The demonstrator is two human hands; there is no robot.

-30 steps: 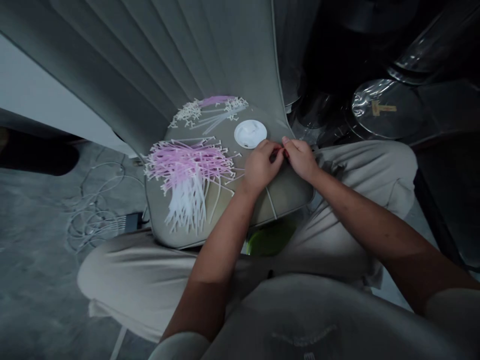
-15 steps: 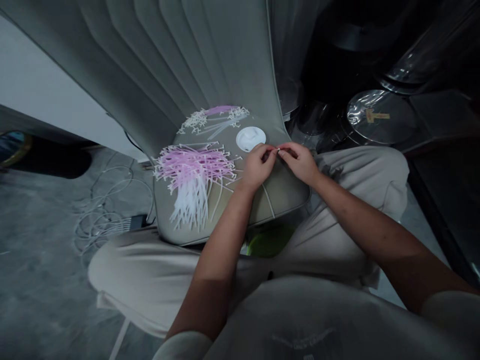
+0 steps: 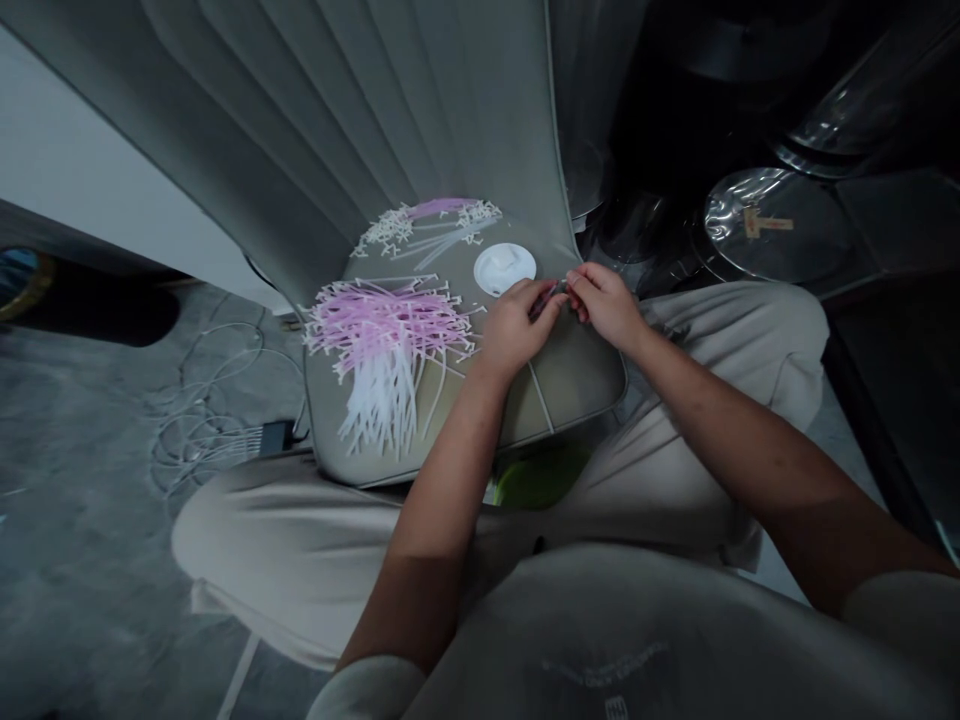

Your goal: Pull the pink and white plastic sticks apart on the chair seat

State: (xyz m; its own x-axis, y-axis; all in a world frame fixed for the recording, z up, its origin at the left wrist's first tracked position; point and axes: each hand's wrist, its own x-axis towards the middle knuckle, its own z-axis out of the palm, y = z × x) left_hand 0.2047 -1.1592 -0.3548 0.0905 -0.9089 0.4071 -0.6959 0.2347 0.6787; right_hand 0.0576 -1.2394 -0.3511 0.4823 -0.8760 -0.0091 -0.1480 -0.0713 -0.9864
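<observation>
Bridging left fingers (image 3: 551, 311) and right fingers (image 3: 587, 283): small item (image 3: 561, 287), pinched by both.

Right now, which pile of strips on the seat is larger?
The front pile, farther from the backrest; it covers much more of the seat than the rear pile.

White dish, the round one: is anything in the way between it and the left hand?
Nothing visible is. The left hand is right by the near edge of the white dish. I can't tell whether they touch.
</observation>
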